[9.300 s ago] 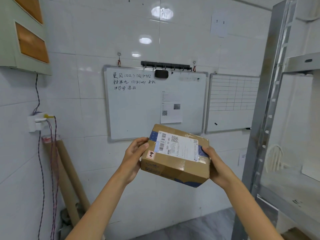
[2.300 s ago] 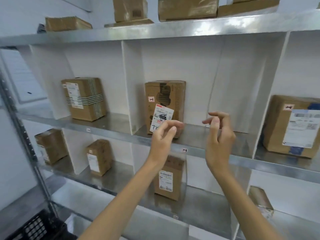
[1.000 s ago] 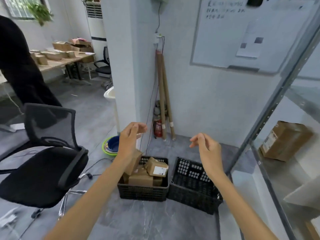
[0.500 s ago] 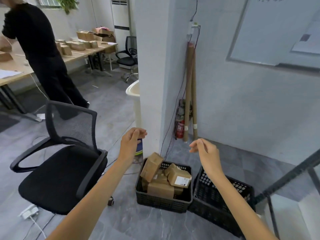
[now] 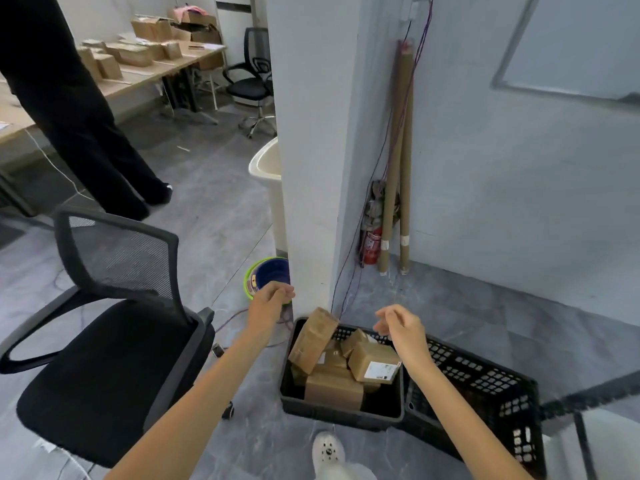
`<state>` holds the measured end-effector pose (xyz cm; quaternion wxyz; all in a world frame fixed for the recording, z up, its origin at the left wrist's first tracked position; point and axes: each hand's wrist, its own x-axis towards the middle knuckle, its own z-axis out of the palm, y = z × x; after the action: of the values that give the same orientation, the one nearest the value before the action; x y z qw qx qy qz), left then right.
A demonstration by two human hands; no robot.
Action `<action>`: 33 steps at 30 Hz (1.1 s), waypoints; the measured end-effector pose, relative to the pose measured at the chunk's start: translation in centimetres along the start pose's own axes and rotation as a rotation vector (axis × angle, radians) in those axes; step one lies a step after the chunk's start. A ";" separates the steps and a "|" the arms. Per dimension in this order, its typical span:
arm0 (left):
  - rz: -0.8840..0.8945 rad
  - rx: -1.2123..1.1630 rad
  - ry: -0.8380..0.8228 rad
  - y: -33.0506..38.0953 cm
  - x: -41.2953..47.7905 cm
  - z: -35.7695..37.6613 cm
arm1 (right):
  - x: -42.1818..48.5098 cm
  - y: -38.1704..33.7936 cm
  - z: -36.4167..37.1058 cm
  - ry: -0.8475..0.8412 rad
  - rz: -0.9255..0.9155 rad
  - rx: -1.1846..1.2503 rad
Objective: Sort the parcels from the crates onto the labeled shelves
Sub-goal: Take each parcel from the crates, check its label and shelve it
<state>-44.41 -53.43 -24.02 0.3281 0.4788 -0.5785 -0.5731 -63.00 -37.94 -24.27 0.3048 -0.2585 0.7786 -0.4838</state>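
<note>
Now closer to parcel crate [image 5: 341, 416]; left hand [image 5: 269, 305], right hand [image 5: 401, 328] loosely curled, empty.

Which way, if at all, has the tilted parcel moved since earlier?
No. The tilted parcel still leans in the black crate's back-left corner.

Gray tile floor [image 5: 214, 216], white pillar [image 5: 308, 133] in the middle — a black mesh chair [image 5: 104, 327] near left, a long worktop [image 5: 145, 71] far left.
</note>
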 end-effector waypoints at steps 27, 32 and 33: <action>-0.573 0.268 -0.285 -38.0 26.7 10.8 | 29.8 34.2 23.7 -0.184 0.799 0.044; -0.582 0.280 -0.320 -44.5 28.9 12.7 | 32.3 39.4 27.1 -0.201 0.935 0.314; -0.580 0.279 -0.318 -45.1 29.2 12.9 | 32.6 39.9 27.5 -0.204 0.931 0.340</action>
<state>-57.90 -70.83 -74.72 -0.0109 0.5682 -0.5351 -0.6251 -69.52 -61.16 -77.46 0.6004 0.1235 0.6878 -0.3888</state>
